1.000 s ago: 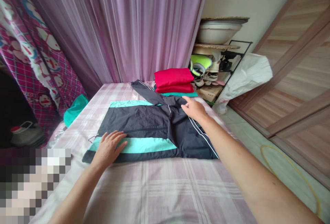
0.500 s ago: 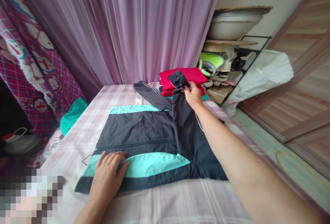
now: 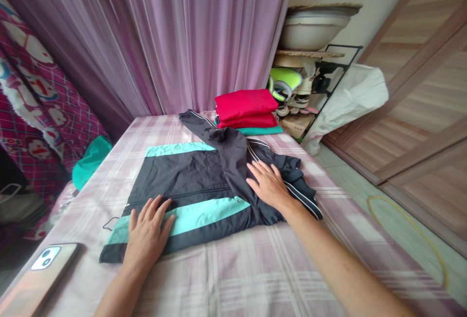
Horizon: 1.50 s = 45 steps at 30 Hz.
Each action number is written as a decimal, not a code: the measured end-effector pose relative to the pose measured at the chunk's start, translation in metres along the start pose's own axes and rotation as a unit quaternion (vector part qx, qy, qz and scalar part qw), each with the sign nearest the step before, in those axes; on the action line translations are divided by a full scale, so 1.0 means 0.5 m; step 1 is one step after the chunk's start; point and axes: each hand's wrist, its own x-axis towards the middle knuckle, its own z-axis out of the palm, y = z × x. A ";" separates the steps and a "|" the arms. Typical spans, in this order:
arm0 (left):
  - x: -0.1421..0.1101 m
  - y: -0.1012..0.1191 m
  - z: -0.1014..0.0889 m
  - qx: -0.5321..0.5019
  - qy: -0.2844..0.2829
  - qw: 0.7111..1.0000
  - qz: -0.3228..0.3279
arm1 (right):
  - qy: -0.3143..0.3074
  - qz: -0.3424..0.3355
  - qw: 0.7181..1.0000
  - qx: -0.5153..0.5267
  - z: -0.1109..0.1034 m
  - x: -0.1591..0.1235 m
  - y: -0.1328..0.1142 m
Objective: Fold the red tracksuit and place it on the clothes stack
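A black jacket with teal bands (image 3: 186,180) lies flat on a bed covered by a pink checked sheet (image 3: 233,268). My left hand (image 3: 148,232) rests open and flat on its lower left corner, fingers spread over the teal band. My right hand (image 3: 268,183) lies open, palm down, on the jacket's folded-over right side, where a black sleeve with white piping (image 3: 302,195) is bunched. Another sleeve (image 3: 197,122) stretches toward the far edge.
A stack of folded red and teal clothes (image 3: 246,110) sits at the bed's far edge. A phone (image 3: 44,263) lies at the near left. A teal cloth (image 3: 89,163) hangs off the left side. Purple curtains (image 3: 182,39), a shoe rack (image 3: 310,88) and a white bag (image 3: 350,102) stand beyond.
My right hand had lifted the jacket's right part up; it has now laid it down folded over the body and presses flat on it. My left hand stayed on the lower corner.
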 end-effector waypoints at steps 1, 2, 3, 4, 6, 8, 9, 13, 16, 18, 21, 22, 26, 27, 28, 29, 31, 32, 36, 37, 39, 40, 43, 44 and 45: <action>0.001 0.002 0.003 0.012 -0.005 1.000 -0.011 | -0.023 0.023 0.999 -0.020 0.010 -0.033 0.008; 0.003 0.004 0.004 0.024 -0.016 0.999 -0.021 | -0.038 0.038 0.998 -0.029 0.020 -0.057 0.017; 0.005 0.007 0.005 0.034 -0.028 0.999 -0.029 | -0.047 0.049 0.997 -0.034 0.027 -0.073 0.025; 0.007 0.011 0.005 0.042 -0.039 0.998 -0.035 | -0.056 0.056 0.996 -0.034 0.031 -0.081 0.032; 0.010 0.019 0.002 0.052 -0.051 0.996 -0.042 | -0.068 0.049 0.996 -0.027 0.025 -0.083 0.039; 0.012 0.027 -0.003 0.055 -0.055 0.996 -0.050 | -0.062 0.034 0.997 -0.017 0.005 -0.085 0.033; 0.012 0.030 -0.005 0.055 -0.057 0.995 -0.052 | -0.050 0.029 0.998 -0.013 -0.007 -0.090 0.025; 0.016 0.036 -0.014 0.053 -0.066 0.995 -0.055 | -0.028 -0.012 1.000 0.003 -0.039 -0.141 -0.023; 0.020 0.039 -0.026 0.053 -0.089 0.993 -0.060 | -0.084 -0.070 0.994 0.016 -0.035 -0.180 -0.056; 0.019 0.048 -0.038 0.056 -0.093 0.992 -0.066 | -0.116 -0.075 0.990 0.018 -0.028 -0.192 -0.071; 0.008 0.085 -0.054 0.047 -0.053 0.997 -0.034 | -0.127 -0.051 0.990 0.019 -0.027 -0.191 -0.089; 0.003 0.103 -0.056 0.036 -0.039 0.999 0.000 | -0.119 -0.050 0.991 0.019 -0.028 -0.188 -0.095; -0.019 0.181 -0.044 -0.017 -0.058 0.985 0.161 | -0.097 -0.085 0.991 0.029 -0.023 -0.184 -0.126; -0.022 0.194 -0.039 -0.021 -0.076 0.982 0.174 | -0.105 -0.084 0.990 0.032 -0.019 -0.184 -0.132; -0.025 0.204 -0.034 -0.021 -0.095 0.980 0.173 | -0.116 -0.075 0.990 0.034 -0.015 -0.185 -0.136; -0.026 0.210 -0.030 -0.018 -0.113 0.980 0.164 | -0.125 -0.062 0.990 0.035 -0.011 -0.185 -0.139; -0.028 0.213 -0.028 -0.010 -0.138 0.979 0.148 | -0.134 -0.038 0.990 0.038 -0.006 -0.185 -0.140; -0.029 0.212 -0.028 -0.008 -0.146 0.979 0.143 | -0.135 -0.029 0.989 0.043 -0.005 -0.184 -0.139; -0.032 0.211 -0.034 -0.009 -0.159 0.979 0.126 | -0.139 -0.011 0.989 0.053 -0.009 -0.174 -0.131; -0.031 0.212 -0.035 -0.008 -0.159 0.979 0.123 | -0.138 -0.008 0.989 0.049 -0.009 -0.172 -0.130; -0.028 0.209 -0.036 -0.009 -0.159 0.980 0.123 | -0.132 -0.002 0.991 0.038 -0.007 -0.169 -0.129; -0.026 0.203 -0.036 -0.011 -0.161 0.979 0.128 | -0.127 -0.001 0.991 0.033 -0.004 -0.169 -0.130; -0.024 0.167 -0.038 -0.012 -0.157 0.978 0.139 | -0.106 -0.008 0.994 0.022 0.002 -0.176 -0.132; -0.027 0.149 -0.039 -0.003 -0.147 0.980 0.134 | -0.098 -0.013 0.995 0.021 0.004 -0.181 -0.131; -0.032 0.130 -0.040 0.009 -0.132 0.983 0.124 | -0.089 -0.020 0.996 0.021 0.006 -0.187 -0.128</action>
